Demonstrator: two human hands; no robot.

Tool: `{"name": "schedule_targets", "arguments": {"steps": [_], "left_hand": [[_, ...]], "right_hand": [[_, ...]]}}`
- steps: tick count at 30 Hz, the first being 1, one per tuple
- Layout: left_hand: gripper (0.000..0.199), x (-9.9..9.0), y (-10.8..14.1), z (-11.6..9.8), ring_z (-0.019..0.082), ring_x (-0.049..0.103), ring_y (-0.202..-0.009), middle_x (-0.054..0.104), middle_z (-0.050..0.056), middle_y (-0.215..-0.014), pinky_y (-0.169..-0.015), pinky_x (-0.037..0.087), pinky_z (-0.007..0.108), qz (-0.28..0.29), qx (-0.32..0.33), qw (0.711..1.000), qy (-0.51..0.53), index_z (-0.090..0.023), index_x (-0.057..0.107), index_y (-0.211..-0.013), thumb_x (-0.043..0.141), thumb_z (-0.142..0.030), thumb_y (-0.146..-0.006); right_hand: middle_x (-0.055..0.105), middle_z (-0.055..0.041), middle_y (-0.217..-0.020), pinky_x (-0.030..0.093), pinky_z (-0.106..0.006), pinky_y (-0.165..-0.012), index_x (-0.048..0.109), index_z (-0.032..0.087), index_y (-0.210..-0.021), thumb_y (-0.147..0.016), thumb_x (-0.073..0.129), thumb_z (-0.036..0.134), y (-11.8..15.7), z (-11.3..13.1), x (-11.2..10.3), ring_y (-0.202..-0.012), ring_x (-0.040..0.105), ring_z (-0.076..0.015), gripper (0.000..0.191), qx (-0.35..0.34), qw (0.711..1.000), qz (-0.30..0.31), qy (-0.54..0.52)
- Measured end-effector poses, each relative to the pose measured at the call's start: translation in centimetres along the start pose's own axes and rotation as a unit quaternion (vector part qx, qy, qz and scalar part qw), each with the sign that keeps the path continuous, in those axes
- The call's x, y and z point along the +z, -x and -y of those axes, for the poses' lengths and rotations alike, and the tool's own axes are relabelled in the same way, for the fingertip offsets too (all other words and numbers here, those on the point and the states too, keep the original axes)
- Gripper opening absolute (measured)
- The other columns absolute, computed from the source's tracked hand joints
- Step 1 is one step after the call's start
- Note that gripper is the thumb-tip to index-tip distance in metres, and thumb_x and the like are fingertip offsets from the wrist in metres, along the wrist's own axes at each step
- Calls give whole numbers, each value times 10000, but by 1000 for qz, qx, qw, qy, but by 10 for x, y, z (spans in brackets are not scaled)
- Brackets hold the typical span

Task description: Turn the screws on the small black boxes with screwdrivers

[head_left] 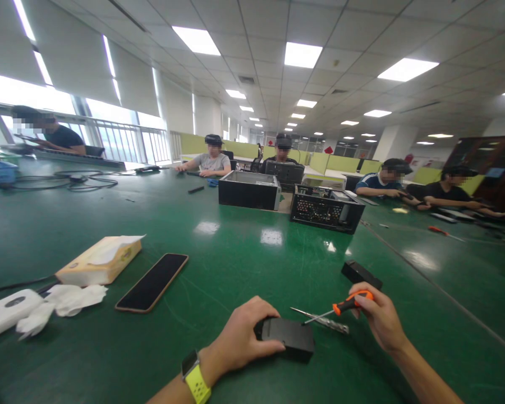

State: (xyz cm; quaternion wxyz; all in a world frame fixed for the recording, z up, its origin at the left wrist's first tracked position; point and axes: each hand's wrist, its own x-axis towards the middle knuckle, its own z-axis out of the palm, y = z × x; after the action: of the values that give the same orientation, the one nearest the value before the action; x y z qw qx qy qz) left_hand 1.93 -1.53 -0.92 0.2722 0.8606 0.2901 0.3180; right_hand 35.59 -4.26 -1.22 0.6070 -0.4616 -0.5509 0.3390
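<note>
A small black box (297, 336) lies on the green table (227, 258), and my left hand (250, 331) is wrapped round its left end, thumb along the near side. My right hand (379, 317) grips an orange-and-black screwdriver (352, 302) by the handle. Its thin shaft slants down to the left, and the tip meets the top of the box near the far edge. Just behind the box lies a silver metal tool (326, 321), partly crossed by the shaft. A second black block (361, 274) rests beyond my right hand.
A phone (152, 282), a tissue pack (101, 261), crumpled tissues (73, 300) and a white device (8, 314) lie at left. Two open computer cases (249, 191) (327, 209) stand farther back. Several people sit around the table. Another screwdriver (444, 233) lies at right.
</note>
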Motion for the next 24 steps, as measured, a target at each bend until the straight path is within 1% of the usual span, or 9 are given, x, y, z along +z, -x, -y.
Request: {"name": "schedule_targets", "arguments": {"steps": [5, 9, 11, 13, 16, 18, 20, 22, 24], "left_hand": [[387, 1, 0, 0, 226, 600, -893, 664, 40, -976, -789, 456, 300, 1, -6, 1000, -6, -202, 672, -1032, 839, -370, -726], [391, 1, 0, 0, 223, 602, -876, 674, 37, -962, -777, 453, 294, 3, -7, 1000, -8, -199, 672, -1022, 842, -384, -722], [396, 1, 0, 1, 222, 604, -878, 675, 35, -964, -780, 452, 292, 1, -5, 1000, -7, -198, 673, -1022, 845, -386, -719], [398, 1, 0, 1, 222, 606, -881, 675, 35, -968, -783, 452, 292, -1, -3, 1000, -8, -198, 673, -1024, 845, -388, -719], [398, 2, 0, 1, 224, 608, -880, 676, 36, -969, -781, 454, 293, -2, -1, 1000, -11, -201, 674, -1026, 840, -397, -722], [399, 2, 0, 1, 224, 610, -872, 678, 34, -959, -776, 454, 293, -1, -2, 1000, -16, -202, 677, -1020, 843, -399, -715], [408, 2, 0, 1, 226, 613, -871, 680, 36, -956, -775, 455, 294, -3, -4, 1000, -19, -199, 681, -1017, 851, -398, -705], [415, 3, 1, 2, 226, 615, -868, 680, 38, -955, -773, 456, 293, -6, -6, 1000, -20, -197, 682, -1018, 853, -402, -701], [417, 3, 1, 2, 224, 615, -861, 679, 40, -953, -767, 456, 289, -8, -6, 1000, -18, -197, 682, -1019, 851, -411, -703]], "right_hand": [[571, 12, -693, 416, -246, -521, 672, 184, -825, -828, 670, 357, 0, -2, -2, -542, 511, -130, 173, -9, 1000, 2, 26], [577, 10, -716, 409, -245, -519, 669, 184, -831, -820, 669, 361, 1, -2, -1, -536, 508, -127, 177, -25, 999, -7, 48], [570, 17, -690, 406, -247, -523, 665, 186, -827, -828, 650, 361, 1, 2, 0, -523, 500, -124, 175, -41, 996, -8, 76], [563, 23, -663, 403, -250, -524, 661, 191, -819, -831, 631, 361, 1, 10, 0, -514, 492, -126, 173, -67, 991, -3, 119], [589, 14, -681, 418, -260, -551, 656, 198, -805, -829, 608, 361, -2, 37, 5, -556, 525, -147, 172, -114, 971, 22, 208], [619, 2, -717, 439, -271, -603, 657, 202, -813, -843, 590, 358, -6, 63, 13, -621, 567, -168, 173, -140, 949, 65, 277], [640, -5, -736, 438, -275, -630, 657, 203, -822, -860, 579, 358, -10, 91, 26, -650, 582, -172, 178, -151, 920, 117, 341], [637, 1, -694, 409, -265, -590, 650, 202, -781, -868, 592, 389, -14, 114, 42, -601, 556, -156, 215, -145, 892, 159, 398], [587, 14, -598, 359, -255, -533, 603, 199, -650, -850, 629, 485, -17, 130, 57, -541, 505, -140, 349, -139, 863, 173, 454]]}}
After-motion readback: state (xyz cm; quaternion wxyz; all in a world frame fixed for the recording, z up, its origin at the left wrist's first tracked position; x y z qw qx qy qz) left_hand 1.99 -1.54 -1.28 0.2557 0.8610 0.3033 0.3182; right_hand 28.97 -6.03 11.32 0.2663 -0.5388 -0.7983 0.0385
